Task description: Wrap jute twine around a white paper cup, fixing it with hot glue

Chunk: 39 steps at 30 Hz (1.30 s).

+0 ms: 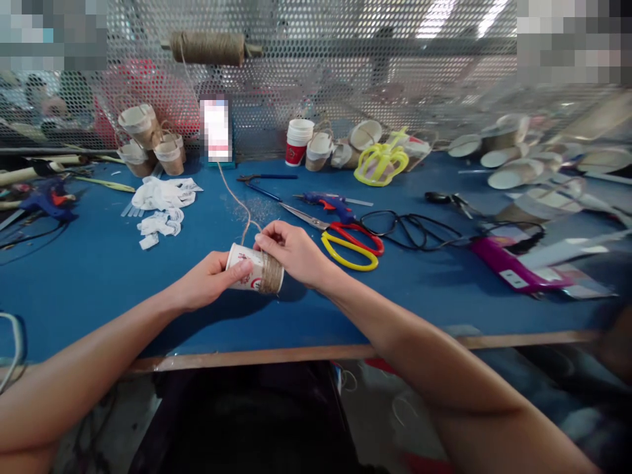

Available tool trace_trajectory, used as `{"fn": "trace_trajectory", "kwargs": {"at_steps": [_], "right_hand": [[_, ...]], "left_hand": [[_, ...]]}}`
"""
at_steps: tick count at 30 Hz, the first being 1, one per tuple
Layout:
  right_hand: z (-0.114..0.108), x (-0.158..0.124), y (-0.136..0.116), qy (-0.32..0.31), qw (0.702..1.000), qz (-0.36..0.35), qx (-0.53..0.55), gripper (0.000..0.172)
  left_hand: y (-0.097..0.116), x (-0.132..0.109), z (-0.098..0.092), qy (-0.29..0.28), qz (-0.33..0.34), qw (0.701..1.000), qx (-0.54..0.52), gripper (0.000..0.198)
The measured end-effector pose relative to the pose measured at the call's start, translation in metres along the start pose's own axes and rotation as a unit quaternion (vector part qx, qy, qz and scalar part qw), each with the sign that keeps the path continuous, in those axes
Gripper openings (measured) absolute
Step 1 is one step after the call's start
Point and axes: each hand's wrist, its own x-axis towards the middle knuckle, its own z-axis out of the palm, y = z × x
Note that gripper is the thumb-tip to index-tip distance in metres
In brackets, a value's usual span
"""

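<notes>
A white printed paper cup [238, 268] lies sideways above the blue table, its base half wrapped in brown twine [271, 273]. My left hand [210, 280] is closed round the rim end, thumb on the printed side. At the wrapped end, my right hand [291, 250] has its fingers pinched on the twine against the cup. From there a loose strand [232, 192] runs up and away towards the back of the table. A twine spool [210, 49] hangs on a rod at the mesh, with a strand hanging from it.
Right of my hands lie scissors [350, 247] with red and yellow handles, a blue glue gun [328, 203] and pliers [261, 184]. White crumpled paper [165, 196] is at left. Twine-wrapped cups [170, 153], a cup stack [299, 141] and a yellow basket-like frame [382, 164] stand behind.
</notes>
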Motion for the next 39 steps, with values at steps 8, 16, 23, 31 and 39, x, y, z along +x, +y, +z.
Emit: {"fn": "trace_trajectory", "kwargs": {"at_steps": [8, 16, 23, 31, 39], "right_hand": [[-0.003, 0.001, -0.001, 0.022, 1.0, -0.01, 0.009, 0.017], [-0.008, -0.002, -0.007, 0.073, 0.996, -0.051, -0.01, 0.018], [-0.007, -0.001, -0.004, 0.088, 0.994, -0.062, -0.036, 0.018], [-0.005, -0.002, -0.001, 0.051, 0.998, -0.026, -0.037, 0.018], [-0.005, -0.002, -0.001, 0.008, 0.997, -0.005, -0.083, 0.019]], "left_hand": [[-0.003, 0.001, -0.003, 0.016, 0.0, 1.0, 0.001, 0.038], [0.0, 0.004, -0.004, 0.048, 0.005, 0.998, 0.043, 0.04], [-0.001, 0.004, -0.006, 0.051, 0.014, 0.997, 0.049, 0.039], [0.006, -0.002, -0.002, 0.029, 0.008, 0.993, 0.115, 0.038], [0.008, -0.004, -0.002, 0.033, 0.037, 0.984, 0.169, 0.038]]}}
